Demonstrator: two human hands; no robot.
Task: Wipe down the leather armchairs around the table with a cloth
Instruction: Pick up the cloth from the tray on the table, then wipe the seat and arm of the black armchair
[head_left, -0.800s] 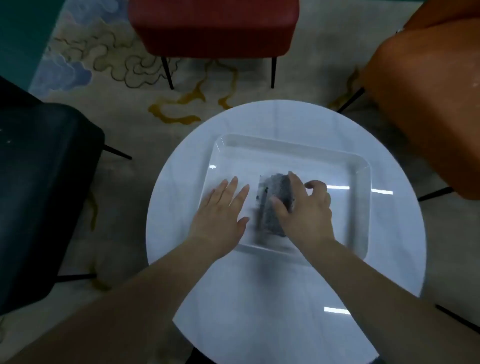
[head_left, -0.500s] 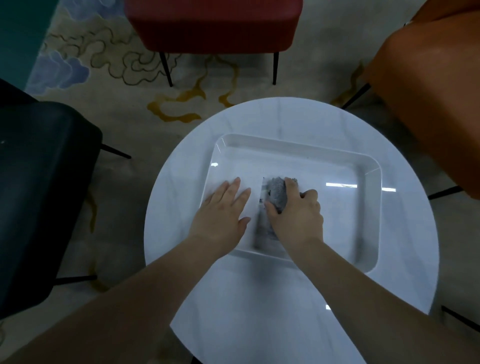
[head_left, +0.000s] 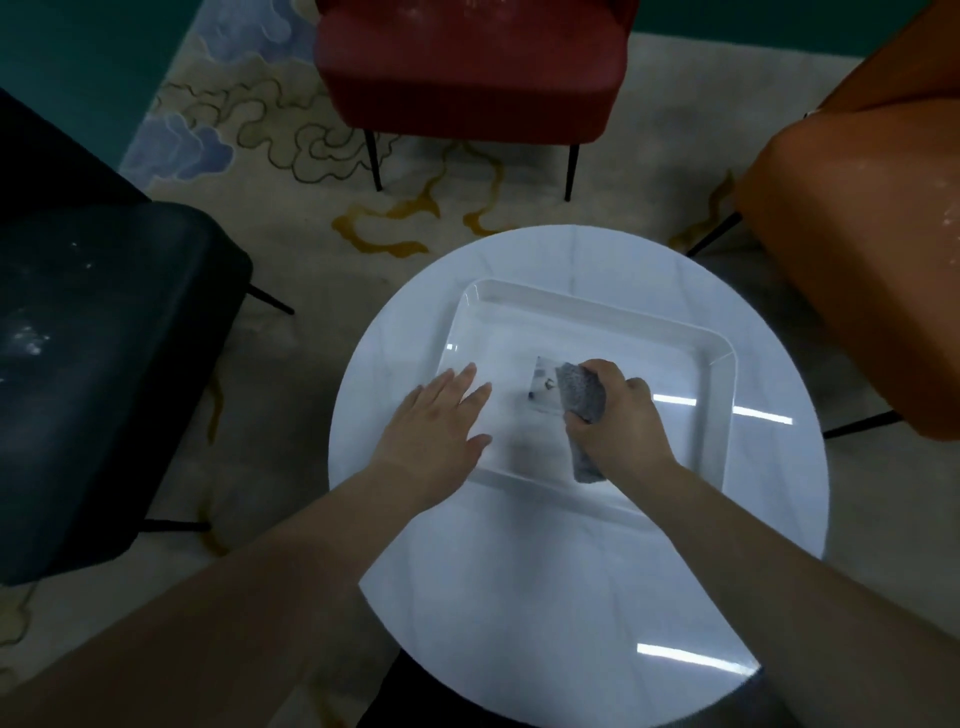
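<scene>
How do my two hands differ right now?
The left hand lies flat and open on the white rectangular tray's near-left edge, holding nothing. The right hand is closed around the grey cloth, raised over the tray's inside. Both are bare.

Single head view, worn high, looking steeply down and forward. Round white table fills lower centre, close under camera; forearms enter from bottom edge. Red armchair at top, black armchair left, orange armchair right. Wide-angle, edges bowed.
</scene>
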